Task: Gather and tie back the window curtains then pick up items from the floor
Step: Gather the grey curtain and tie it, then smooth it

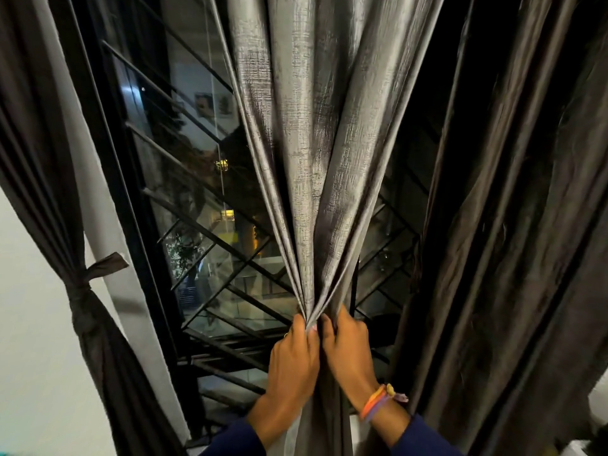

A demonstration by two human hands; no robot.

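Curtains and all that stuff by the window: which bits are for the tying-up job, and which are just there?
For the job:
- middle curtain, bunched by left hand and right hand
- left curtain, already tied
- right curtain, hanging loose

Just there:
- window grille
- wristbands

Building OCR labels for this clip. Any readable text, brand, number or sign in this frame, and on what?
None readable.
Pictures reflected in the window glass: too blurred to show any text.
Lit yellow patches outside: too small to tell whether they are signs.
Middle curtain, held by left hand and right hand: no label visible.
Wristbands: no lettering visible.
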